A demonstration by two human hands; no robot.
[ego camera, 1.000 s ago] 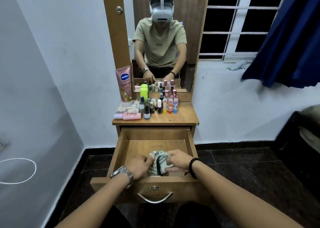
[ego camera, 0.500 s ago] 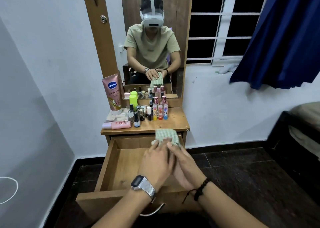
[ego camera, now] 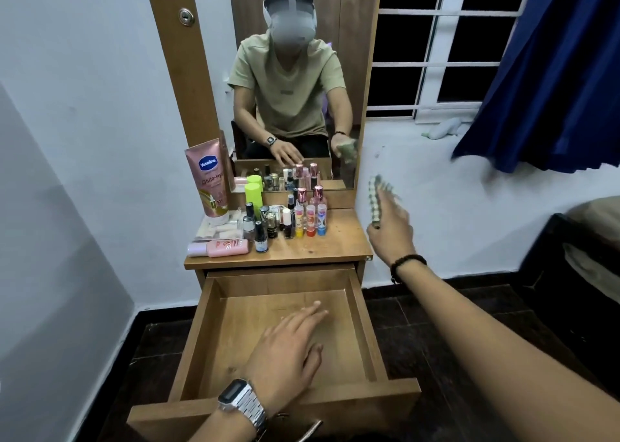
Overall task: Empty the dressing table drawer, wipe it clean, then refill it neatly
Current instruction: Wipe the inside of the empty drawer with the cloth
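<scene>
The drawer (ego camera: 285,334) is pulled out and bare; the left hand (ego camera: 285,351) hovers flat over it, fingers apart. At 2 o'clock, the right hand (ego camera: 391,230) grips the folded cloth (ego camera: 375,203). Better put the cloth aside, then refill from the table (ego camera: 335,247), tall bottles at the back.

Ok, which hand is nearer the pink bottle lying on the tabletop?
Left. The left hand hovers open over the drawer, below the pink bottle. The right hand grips the cloth past the table's right edge.

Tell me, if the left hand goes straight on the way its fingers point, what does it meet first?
Probably the back wall of the drawer. The left hand points forward over the bare drawer bottom with nothing between; its height is unclear.
</scene>
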